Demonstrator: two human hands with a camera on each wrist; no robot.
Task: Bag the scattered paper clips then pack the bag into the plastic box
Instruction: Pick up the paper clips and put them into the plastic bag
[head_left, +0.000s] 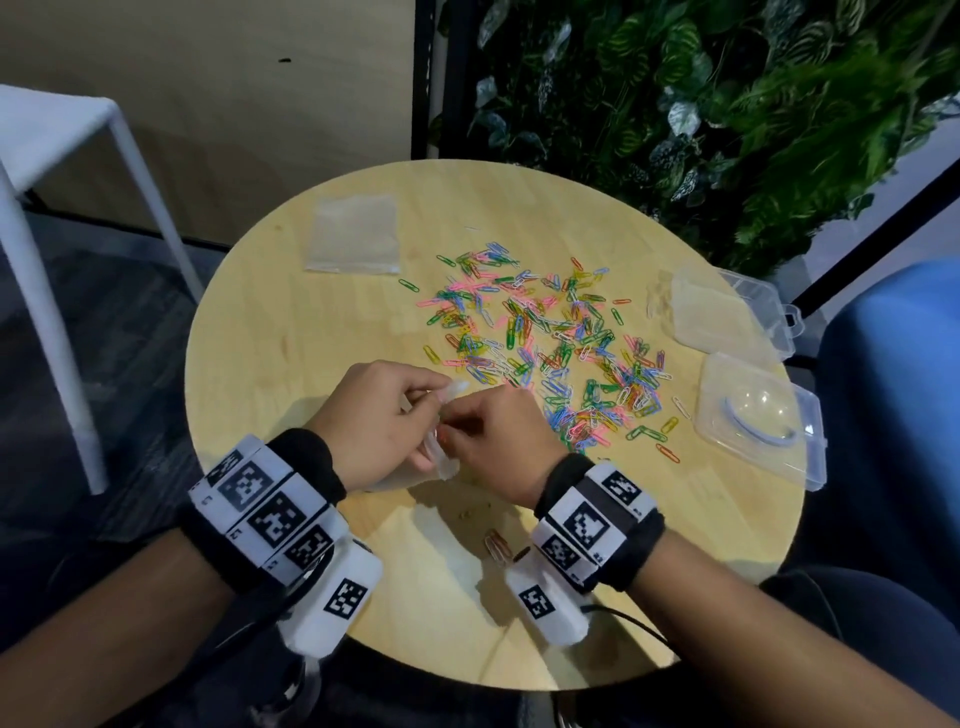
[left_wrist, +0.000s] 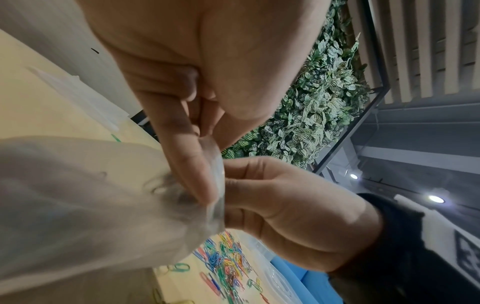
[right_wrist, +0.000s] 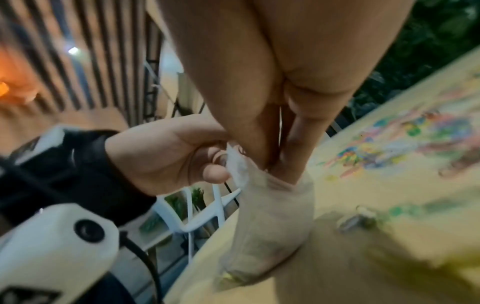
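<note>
Round wooden desk (head_left: 311, 338) carries scattered paper clips (head_left: 550, 343), and nearer than that pile left hand (head_left: 374, 421) and right hand (head_left: 493, 436) pinch the thin, limp, slippery-looking bag (head_left: 441, 462) at its mouth, best held there.

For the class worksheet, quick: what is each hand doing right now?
Left hand: pinches the bag mouth.
Right hand: fingers curled inside the bag mouth.
</note>
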